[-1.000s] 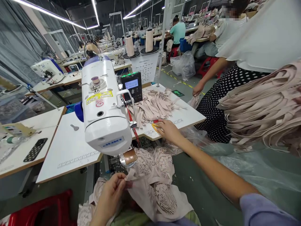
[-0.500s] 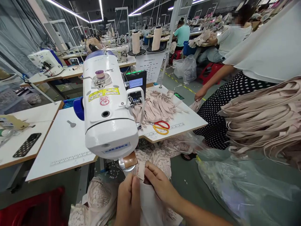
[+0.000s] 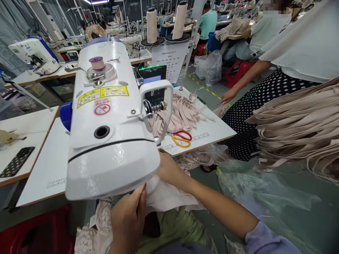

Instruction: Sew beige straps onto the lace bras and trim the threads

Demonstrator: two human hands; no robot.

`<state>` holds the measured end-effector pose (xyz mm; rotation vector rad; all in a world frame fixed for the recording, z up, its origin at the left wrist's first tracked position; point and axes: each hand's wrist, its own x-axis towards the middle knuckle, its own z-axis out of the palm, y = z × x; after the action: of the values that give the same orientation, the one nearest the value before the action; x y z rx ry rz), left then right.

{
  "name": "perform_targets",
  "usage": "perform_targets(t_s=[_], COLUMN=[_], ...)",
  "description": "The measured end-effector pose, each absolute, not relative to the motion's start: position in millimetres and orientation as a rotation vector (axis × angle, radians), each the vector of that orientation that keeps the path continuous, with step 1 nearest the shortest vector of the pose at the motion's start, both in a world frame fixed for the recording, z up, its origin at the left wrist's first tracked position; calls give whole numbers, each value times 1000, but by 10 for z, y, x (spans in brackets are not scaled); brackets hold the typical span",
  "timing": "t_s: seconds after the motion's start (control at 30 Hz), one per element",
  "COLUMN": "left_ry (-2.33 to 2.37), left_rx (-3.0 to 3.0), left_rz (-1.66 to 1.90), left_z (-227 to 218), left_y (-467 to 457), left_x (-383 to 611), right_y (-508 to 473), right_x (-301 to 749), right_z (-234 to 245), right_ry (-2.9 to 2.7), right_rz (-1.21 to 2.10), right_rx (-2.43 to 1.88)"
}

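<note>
A beige bra [image 3: 165, 195] lies stretched in front of me, partly under the white sewing machine head [image 3: 113, 165]. My left hand [image 3: 129, 211] is closed, its thumb and forefinger pinching the fabric edge just below the machine. On the far side of that fabric, my right hand [image 3: 171, 171] reaches behind the machine head, which hides its fingers. The needle area is also hidden by the head. More lace bras [image 3: 96, 225] hang at the lower left, beside my left hand.
Scissors [image 3: 182, 138] with red and yellow handles lie on the white table [image 3: 212, 128] near a heap of beige straps [image 3: 182, 113]. A phone [image 3: 18, 161] is on the left table. At right a person [image 3: 293, 53] stands by bundled beige strips [image 3: 296, 123]; plastic bags [image 3: 265, 190] cover the floor.
My view has moved closer to the machine. My right hand has gone up and behind the machine head, out of its earlier pinch in plain view. The left hand has shifted left, still pinching fabric.
</note>
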<state>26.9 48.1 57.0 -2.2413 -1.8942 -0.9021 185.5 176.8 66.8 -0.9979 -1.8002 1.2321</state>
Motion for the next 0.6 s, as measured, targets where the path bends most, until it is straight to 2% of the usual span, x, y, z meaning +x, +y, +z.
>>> perform_targets(t_s=[0.23,0.6], left_ry=[-1923,-1903], left_rx=[-2195,-2191], left_rz=[-726,-611], left_z=[615,526], left_y=[525,505], left_x=[251,169], right_y=[1884,1781], right_x=[1813,1848], right_z=[681,903], right_ry=[-1915,-1873], right_rz=[1072,1127], right_rx=[-989,-1062])
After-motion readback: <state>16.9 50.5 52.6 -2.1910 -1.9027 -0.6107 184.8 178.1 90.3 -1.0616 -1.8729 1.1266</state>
